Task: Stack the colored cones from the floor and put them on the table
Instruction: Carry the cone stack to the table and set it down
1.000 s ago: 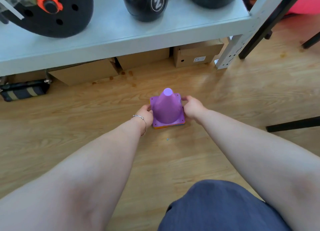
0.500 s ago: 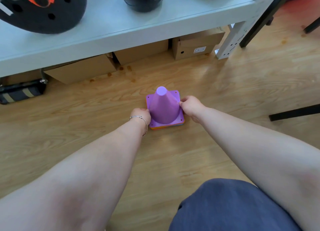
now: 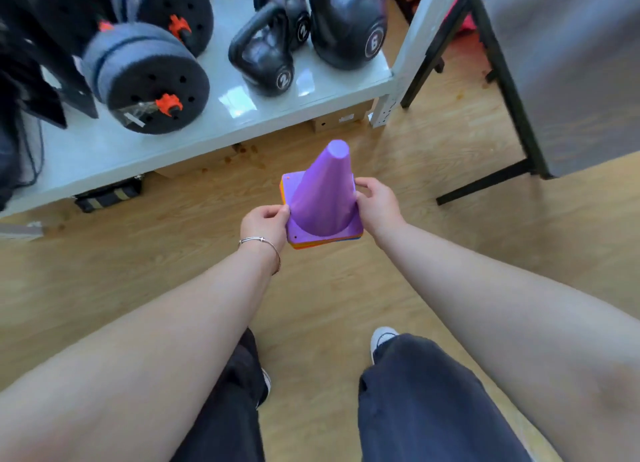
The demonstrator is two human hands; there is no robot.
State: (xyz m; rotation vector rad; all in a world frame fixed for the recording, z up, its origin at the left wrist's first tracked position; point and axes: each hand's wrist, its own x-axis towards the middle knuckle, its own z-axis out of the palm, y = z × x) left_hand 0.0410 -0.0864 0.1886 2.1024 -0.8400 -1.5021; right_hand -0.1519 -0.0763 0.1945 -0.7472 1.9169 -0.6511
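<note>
Left hand (image 3: pixel 265 221) and right hand (image 3: pixel 375 205) each pinch opposite base edges of the cone stack (image 3: pixel 322 198), purple on top, orange rim showing beneath. Stack held in the air above the floor (image 3: pixel 433 170), tip tilted away. Table (image 3: pixel 561 73) lies ahead-right, nearer the right hand. Kettlebells (image 3: pixel 266 56) on the shelf (image 3: pixel 221 115) read "2" and "6".
</note>
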